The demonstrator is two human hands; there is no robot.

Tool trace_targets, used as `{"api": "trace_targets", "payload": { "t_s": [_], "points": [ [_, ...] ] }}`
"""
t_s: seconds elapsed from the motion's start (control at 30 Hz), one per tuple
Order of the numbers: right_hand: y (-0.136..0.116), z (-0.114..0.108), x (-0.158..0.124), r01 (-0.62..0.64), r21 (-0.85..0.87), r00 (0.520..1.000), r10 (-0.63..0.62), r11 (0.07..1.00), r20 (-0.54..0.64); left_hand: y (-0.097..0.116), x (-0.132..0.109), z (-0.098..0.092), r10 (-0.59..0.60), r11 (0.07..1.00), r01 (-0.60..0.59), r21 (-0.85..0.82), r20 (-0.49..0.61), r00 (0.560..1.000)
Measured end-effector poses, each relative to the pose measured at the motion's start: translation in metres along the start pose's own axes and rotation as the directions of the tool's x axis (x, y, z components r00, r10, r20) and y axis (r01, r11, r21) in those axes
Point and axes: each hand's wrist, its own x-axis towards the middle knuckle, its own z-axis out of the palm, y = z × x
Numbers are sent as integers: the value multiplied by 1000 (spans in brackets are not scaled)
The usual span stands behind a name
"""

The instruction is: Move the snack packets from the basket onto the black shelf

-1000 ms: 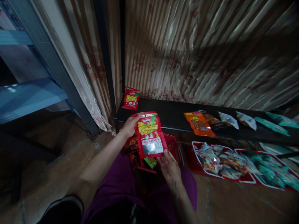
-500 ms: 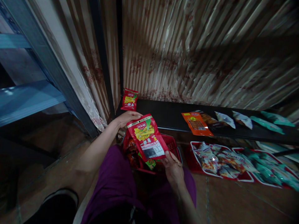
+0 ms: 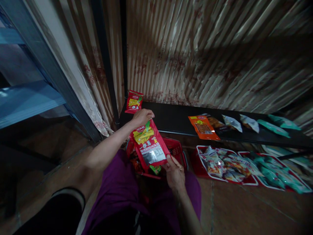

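A red snack packet (image 3: 149,143) with yellow pictures and a clear window near its bottom is held tilted over a red basket (image 3: 176,147). My left hand (image 3: 142,118) is closed over the packet's top edge, its fingers curled and partly hiding the print. With its thumb on the front, my right hand (image 3: 175,173) grips the lower right corner. In the basket, a green packet (image 3: 155,169) and some reddish packets show, partly covered by the held one. A similar red packet (image 3: 134,101) leans at the left end of the black shelf (image 3: 168,119).
An orange packet (image 3: 203,127), white packets (image 3: 232,122) and teal packets (image 3: 273,128) lie along the shelf. On the floor at right stand a basket of white packets (image 3: 230,166) and one of teal packets (image 3: 278,173). A blue metal rack (image 3: 31,101) is at left.
My left hand has slid from the packet's upper left corner rightward along its top edge. The packet has shifted slightly left in view; my right hand keeps its corner.
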Motion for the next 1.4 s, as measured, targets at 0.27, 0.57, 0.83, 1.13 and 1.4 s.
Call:
{"api": "trace_targets", "payload": {
  "t_s": [0.27,0.57,0.83,1.13,1.4],
  "points": [
    [5,-9,9,6,73,1000,-5,997,-15,-24,-13,-10,-257,785,79,-615,-207,944],
    [10,-7,25,-27,180,997,40,983,-71,-24,-71,50,-445,485,388,-784,161,881],
    [7,-5,21,-4,128,998,12,992,-61,-28,-70,78,-556,467,291,-835,-21,831],
    [-20,9,35,75,-57,996,-78,996,-40,-30,-77,77,-532,416,283,-864,21,847],
    [-16,21,42,164,83,965,-142,983,-222,-19,-101,100,-438,299,259,-918,109,892]
  ]
}}
